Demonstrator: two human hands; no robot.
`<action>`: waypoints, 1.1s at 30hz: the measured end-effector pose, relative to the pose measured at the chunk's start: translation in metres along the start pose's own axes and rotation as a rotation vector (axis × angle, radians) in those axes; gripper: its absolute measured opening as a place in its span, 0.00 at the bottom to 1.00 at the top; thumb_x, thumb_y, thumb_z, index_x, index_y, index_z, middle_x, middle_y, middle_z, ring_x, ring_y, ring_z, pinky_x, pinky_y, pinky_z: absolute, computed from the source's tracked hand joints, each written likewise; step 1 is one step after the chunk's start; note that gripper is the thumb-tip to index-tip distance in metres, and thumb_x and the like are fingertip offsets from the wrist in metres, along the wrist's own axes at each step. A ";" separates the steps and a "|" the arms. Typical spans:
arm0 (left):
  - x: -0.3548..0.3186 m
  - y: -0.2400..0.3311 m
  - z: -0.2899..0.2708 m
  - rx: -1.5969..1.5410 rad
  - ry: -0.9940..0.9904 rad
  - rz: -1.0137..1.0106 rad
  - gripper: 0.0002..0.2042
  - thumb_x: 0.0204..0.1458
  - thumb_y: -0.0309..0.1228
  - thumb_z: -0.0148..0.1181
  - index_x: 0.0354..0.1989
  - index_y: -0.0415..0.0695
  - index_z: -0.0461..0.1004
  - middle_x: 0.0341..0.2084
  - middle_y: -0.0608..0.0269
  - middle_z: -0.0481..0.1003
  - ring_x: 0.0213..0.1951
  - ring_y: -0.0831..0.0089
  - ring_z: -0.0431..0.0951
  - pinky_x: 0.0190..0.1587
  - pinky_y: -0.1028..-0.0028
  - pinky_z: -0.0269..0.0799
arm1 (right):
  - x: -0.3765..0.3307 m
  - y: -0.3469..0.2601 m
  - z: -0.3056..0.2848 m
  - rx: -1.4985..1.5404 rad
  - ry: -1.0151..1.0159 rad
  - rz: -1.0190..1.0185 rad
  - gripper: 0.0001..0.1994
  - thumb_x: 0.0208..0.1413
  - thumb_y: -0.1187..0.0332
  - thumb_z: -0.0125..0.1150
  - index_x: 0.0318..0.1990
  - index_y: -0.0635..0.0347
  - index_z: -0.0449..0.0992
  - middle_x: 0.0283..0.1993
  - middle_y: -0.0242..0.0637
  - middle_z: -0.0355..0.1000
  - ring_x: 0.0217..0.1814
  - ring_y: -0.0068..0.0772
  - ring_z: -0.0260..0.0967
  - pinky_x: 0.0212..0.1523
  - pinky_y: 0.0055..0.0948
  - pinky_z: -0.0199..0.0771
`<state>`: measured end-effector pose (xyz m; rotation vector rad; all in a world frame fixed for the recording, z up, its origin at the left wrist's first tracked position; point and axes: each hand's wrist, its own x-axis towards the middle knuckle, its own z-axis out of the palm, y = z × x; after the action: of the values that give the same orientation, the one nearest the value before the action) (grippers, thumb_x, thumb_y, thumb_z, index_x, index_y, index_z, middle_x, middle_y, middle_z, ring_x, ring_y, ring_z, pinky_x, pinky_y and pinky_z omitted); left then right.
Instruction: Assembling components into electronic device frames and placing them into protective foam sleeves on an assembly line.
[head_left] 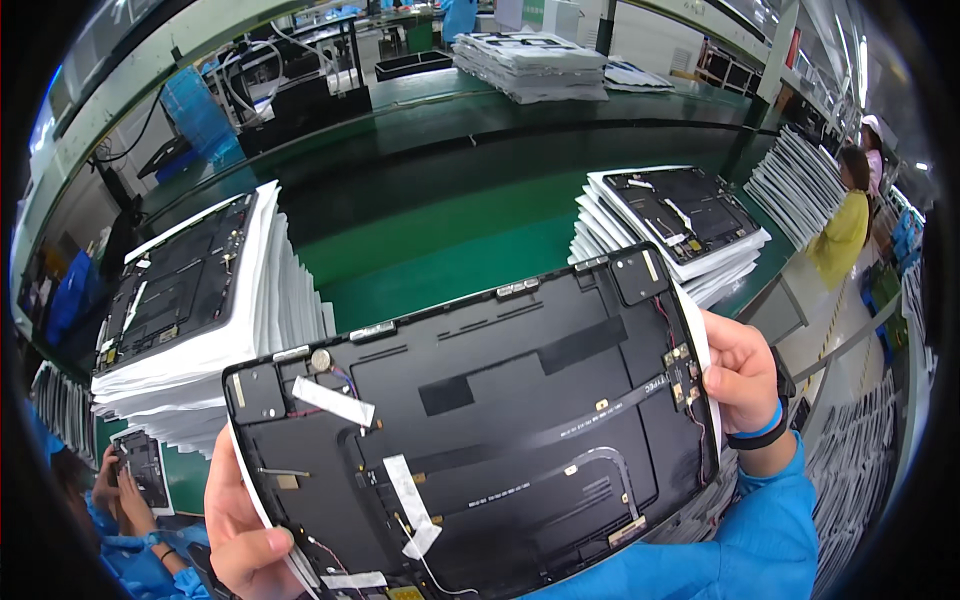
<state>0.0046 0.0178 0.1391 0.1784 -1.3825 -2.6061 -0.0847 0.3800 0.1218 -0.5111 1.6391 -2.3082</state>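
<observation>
A black tablet back housing point(520, 400) is tilted up before me, its inner side showing ribbon cables, thin wires, small boards and strips of white tape. Behind it lies a white sheet point(695, 330), visible along both short edges. My left hand point(245, 530) grips the lower left edge, thumb on the front. At the upper right edge, my right hand point(740, 375) is closed the same way, with a blue and a black band at the wrist. The fingers behind the sheet are partly hidden.
White-sheet stacks, each topped by a similar housing, stand at left point(290, 300) and right point(590, 235) on a green bench point(430, 240). More sheets point(530, 70) are piled on the shelf behind. Lower left, a co-worker's hands point(125, 495) hold another housing. A person in yellow point(840, 235) stands far right.
</observation>
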 end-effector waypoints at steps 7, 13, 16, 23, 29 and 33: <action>-0.016 0.011 -0.021 -0.016 -0.098 0.085 0.54 0.30 0.15 0.57 0.74 0.40 0.41 0.63 0.31 0.63 0.63 0.40 0.69 0.64 0.44 0.68 | -0.005 -0.012 0.011 -0.082 -0.047 0.006 0.44 0.55 0.75 0.63 0.75 0.73 0.41 0.63 0.52 0.70 0.58 0.36 0.76 0.59 0.28 0.72; -0.042 0.023 -0.034 0.105 -0.037 0.075 0.49 0.40 0.20 0.64 0.74 0.33 0.43 0.66 0.40 0.62 0.64 0.49 0.68 0.65 0.59 0.65 | 0.010 -0.008 0.019 0.018 -0.157 0.111 0.39 0.59 0.79 0.58 0.74 0.75 0.44 0.64 0.51 0.69 0.61 0.34 0.73 0.60 0.28 0.73; -0.014 0.016 -0.036 -0.095 -0.083 -0.032 0.52 0.33 0.14 0.57 0.75 0.40 0.41 0.64 0.31 0.61 0.64 0.40 0.67 0.65 0.45 0.66 | 0.011 -0.007 0.020 -0.141 -0.125 0.081 0.31 0.62 0.78 0.55 0.71 0.78 0.52 0.60 0.53 0.73 0.57 0.32 0.75 0.57 0.28 0.75; -0.029 0.041 -0.048 -0.062 -0.099 0.106 0.47 0.41 0.13 0.52 0.74 0.32 0.38 0.64 0.30 0.62 0.62 0.42 0.71 0.63 0.52 0.70 | 0.025 -0.012 0.055 -0.241 -0.197 0.066 0.38 0.61 0.71 0.61 0.72 0.80 0.48 0.63 0.51 0.69 0.61 0.32 0.72 0.60 0.27 0.71; -0.033 0.059 -0.065 0.041 -0.115 0.115 0.42 0.49 0.16 0.54 0.74 0.31 0.42 0.67 0.36 0.60 0.66 0.50 0.68 0.67 0.57 0.64 | 0.044 -0.001 0.078 -0.211 -0.219 0.017 0.35 0.63 0.72 0.58 0.71 0.80 0.49 0.62 0.52 0.70 0.58 0.30 0.74 0.59 0.26 0.73; -0.033 0.064 -0.088 0.013 -0.128 0.105 0.40 0.56 0.20 0.57 0.75 0.32 0.41 0.68 0.40 0.60 0.67 0.56 0.67 0.68 0.61 0.63 | 0.059 0.010 0.092 -0.167 -0.232 0.066 0.33 0.66 0.71 0.55 0.72 0.79 0.48 0.63 0.52 0.70 0.58 0.30 0.74 0.60 0.28 0.73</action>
<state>0.0609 -0.0815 0.1436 -0.0591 -1.4094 -2.5611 -0.0984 0.2743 0.1474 -0.7200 1.7131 -1.9915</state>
